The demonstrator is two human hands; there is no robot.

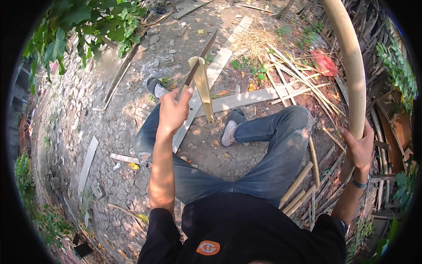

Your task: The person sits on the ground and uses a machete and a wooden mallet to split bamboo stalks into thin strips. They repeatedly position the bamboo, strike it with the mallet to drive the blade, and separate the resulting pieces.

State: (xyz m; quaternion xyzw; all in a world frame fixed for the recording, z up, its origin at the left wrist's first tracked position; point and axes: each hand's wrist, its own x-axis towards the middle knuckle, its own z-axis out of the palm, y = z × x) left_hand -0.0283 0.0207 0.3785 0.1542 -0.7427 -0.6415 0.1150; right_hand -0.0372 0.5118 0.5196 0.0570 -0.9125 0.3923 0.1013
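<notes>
In left hand (173, 112), gripping knife (193, 71) across upright bamboo (203, 90); in right hand (361, 152), grasping pole (354, 61) near one end. Apparently splitting; next, probably strike knife squarely.

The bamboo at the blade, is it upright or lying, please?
Upright: the bamboo stands on the ground, blade across its top.

Cracked earthen ground (206, 163) spreads beneath you: a long pale board (220, 61) runs out ahead, a second board (250, 99) angles off it, thin split sticks (303, 80) crisscross forward-right, round poles (300, 182) lie nearer, and there's a flat grey strip (88, 163) out on your left!
</notes>
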